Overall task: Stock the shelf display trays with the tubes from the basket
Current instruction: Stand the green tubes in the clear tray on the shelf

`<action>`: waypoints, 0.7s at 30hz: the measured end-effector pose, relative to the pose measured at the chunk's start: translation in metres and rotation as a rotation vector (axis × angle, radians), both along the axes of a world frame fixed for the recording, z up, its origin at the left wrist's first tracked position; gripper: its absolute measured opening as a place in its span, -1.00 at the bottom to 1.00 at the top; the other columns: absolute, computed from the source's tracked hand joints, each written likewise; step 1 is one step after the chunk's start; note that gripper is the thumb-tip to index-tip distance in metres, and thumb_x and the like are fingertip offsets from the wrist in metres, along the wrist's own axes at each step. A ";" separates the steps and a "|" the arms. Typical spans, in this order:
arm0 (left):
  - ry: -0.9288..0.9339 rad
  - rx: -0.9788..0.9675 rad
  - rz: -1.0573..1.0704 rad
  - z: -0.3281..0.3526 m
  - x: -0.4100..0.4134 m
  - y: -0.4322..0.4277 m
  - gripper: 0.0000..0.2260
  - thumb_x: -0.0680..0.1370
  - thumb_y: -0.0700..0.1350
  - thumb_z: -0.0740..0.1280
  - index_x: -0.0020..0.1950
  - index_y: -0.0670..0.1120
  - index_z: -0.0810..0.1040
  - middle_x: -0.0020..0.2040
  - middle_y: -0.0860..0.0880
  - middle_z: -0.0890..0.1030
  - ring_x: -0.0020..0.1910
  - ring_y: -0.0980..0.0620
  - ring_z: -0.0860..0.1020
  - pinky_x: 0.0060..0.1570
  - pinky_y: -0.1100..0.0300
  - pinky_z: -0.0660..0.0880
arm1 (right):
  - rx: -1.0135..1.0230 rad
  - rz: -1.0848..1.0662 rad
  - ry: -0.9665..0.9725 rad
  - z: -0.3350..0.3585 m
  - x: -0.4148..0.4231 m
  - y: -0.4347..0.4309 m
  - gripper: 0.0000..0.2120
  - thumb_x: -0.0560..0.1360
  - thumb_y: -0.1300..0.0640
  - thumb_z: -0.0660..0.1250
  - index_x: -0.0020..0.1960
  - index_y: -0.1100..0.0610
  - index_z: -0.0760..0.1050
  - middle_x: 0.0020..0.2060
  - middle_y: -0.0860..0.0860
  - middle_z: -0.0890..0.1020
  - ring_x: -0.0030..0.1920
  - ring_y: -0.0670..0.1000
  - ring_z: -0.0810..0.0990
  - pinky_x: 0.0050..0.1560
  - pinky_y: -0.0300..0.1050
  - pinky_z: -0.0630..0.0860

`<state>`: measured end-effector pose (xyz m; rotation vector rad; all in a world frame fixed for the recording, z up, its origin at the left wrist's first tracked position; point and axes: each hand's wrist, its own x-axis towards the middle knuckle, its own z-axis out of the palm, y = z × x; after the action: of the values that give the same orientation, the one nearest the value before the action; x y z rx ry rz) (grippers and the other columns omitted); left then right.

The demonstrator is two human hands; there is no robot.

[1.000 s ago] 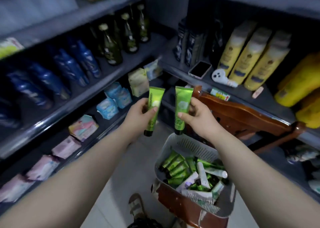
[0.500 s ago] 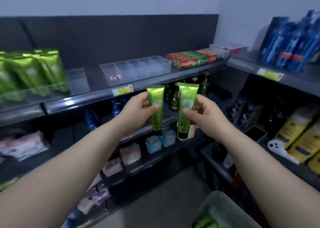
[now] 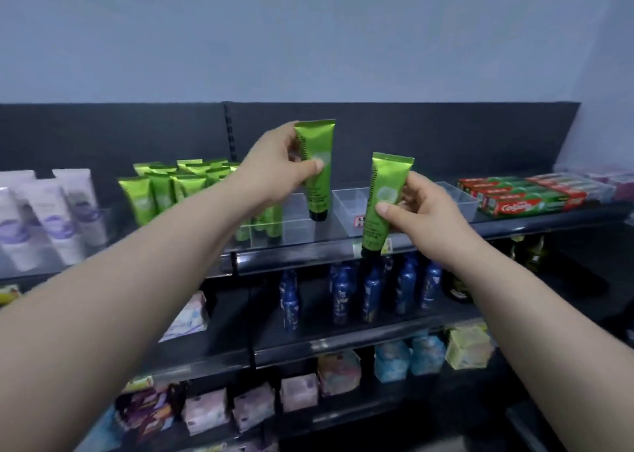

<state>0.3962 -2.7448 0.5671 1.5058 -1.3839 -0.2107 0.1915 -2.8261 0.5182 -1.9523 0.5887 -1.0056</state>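
My left hand [image 3: 279, 163] grips a green tube [image 3: 317, 170], cap down, just above a clear display tray [image 3: 291, 220] on the top shelf. Several matching green tubes [image 3: 164, 191] stand upright in that tray's left part. My right hand [image 3: 420, 208] pinches a second green tube [image 3: 382, 201], cap down, in front of the shelf edge, lower than the first. Behind it sits another clear tray [image 3: 459, 199] with bare compartments. The basket is out of view.
White and purple tubes [image 3: 51, 211] stand at the left of the top shelf, red toothpaste boxes [image 3: 528, 197] at the right. Blue bottles [image 3: 370, 290] fill the shelf below, and soap packs [image 3: 339, 372] line the lower shelves.
The view has lifted from the basket to the top shelf. Both hands carried their tubes up, and the left one has gone higher and further in, over the tray.
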 end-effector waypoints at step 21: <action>-0.350 0.192 0.170 0.015 0.091 -0.088 -0.88 0.44 -0.10 0.43 -0.12 -0.07 0.53 -0.29 0.04 0.53 -0.30 0.05 0.49 -0.28 0.19 0.41 | 0.063 0.194 -0.083 0.000 0.126 -0.092 -0.72 0.49 0.38 0.31 0.06 0.03 0.50 -0.01 0.10 0.65 -0.01 0.03 0.63 0.01 -0.12 0.61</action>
<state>0.4871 -2.8329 0.5820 1.8777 -1.5304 0.0305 0.3175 -2.9176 0.5187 -1.8624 0.3720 -0.9302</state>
